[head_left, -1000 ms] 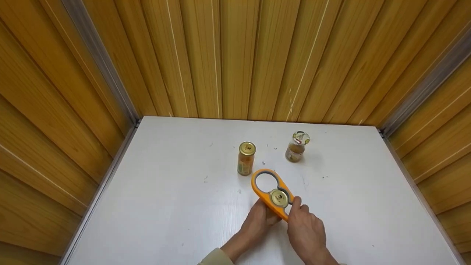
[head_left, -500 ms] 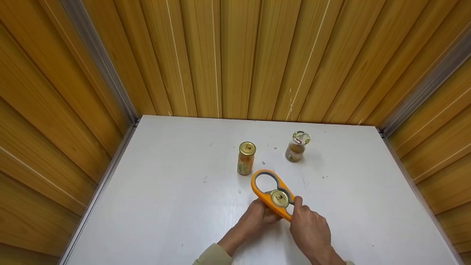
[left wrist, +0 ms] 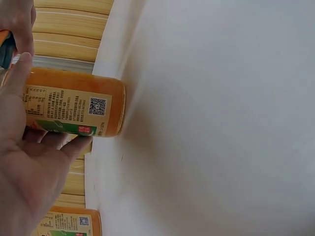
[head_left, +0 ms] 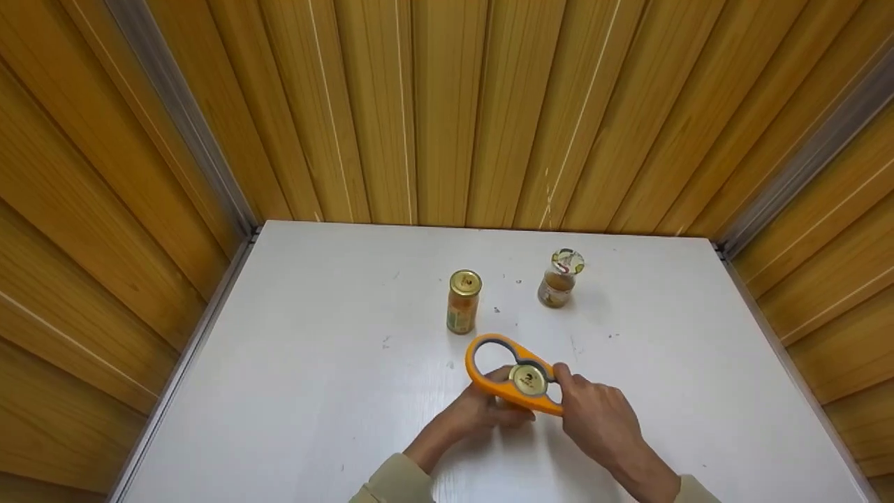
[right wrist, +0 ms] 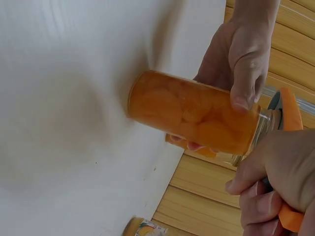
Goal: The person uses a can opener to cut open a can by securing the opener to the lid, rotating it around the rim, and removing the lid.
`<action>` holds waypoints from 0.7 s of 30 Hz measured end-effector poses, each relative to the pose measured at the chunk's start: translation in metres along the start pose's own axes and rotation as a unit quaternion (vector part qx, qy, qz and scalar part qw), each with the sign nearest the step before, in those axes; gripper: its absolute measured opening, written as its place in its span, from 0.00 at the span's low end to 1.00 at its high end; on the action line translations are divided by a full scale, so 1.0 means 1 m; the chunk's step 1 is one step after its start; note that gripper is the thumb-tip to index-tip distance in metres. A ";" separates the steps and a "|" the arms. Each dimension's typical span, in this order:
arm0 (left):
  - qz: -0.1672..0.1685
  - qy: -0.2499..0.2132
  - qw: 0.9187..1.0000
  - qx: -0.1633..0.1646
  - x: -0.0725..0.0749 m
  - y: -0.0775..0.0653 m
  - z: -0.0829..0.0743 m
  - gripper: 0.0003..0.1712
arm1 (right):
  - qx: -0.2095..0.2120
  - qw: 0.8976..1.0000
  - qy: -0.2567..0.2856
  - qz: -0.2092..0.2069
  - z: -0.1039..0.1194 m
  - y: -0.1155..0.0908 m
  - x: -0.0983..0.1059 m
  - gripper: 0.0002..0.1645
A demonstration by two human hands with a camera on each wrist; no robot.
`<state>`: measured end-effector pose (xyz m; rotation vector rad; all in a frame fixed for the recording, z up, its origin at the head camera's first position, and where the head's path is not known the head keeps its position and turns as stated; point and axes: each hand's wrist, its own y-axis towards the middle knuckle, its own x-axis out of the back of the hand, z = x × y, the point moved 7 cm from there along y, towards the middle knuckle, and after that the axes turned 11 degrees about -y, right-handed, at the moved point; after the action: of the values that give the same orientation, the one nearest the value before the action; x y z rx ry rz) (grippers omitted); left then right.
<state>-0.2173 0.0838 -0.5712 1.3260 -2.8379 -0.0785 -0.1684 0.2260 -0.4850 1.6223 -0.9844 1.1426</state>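
A glass jar (right wrist: 187, 113) of orange fruit pieces stands with its base on the white table. My left hand (head_left: 482, 412) grips it, thumb on one side and fingers on the other, as the left wrist view shows at the label. Around its gold lid (head_left: 529, 379) sits an orange jar opener (head_left: 513, 396) with grey-lined openings; the lid is in a middle opening, and the larger ring at the far end frames only table and a bit of my left hand. My right hand (head_left: 601, 419) grips the opener's near end, with the fingers curled round it in the right wrist view.
A second gold-lidded jar (head_left: 462, 307) of orange fruit stands just beyond the opener. Farther right is a smaller jar (head_left: 557, 288) with a patterned lid. Wood-panel walls (head_left: 447, 112) enclose the white table (head_left: 300, 363) at the back and sides.
The opener has turned counterclockwise in the head view: its ring end swung left and nearer, its handle end right. My right hand moved right with it, while my left hand keeps hold of the jar.
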 end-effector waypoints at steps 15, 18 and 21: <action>0.102 0.092 0.989 0.047 0.007 0.012 -0.006 0.36 | 0.166 0.984 0.058 0.005 -0.016 0.027 -0.005 0.23; 0.125 0.120 0.984 0.041 0.011 0.014 -0.007 0.35 | 0.186 0.980 0.067 0.019 -0.017 0.033 -0.006 0.23; 0.141 0.106 0.983 0.059 0.019 0.015 -0.006 0.33 | 0.198 0.977 0.075 0.026 -0.017 0.037 -0.007 0.24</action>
<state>-0.2407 0.0782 -0.5649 0.8716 -2.8455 0.2207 -0.2095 0.2321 -0.4810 1.7922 -0.7360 1.5492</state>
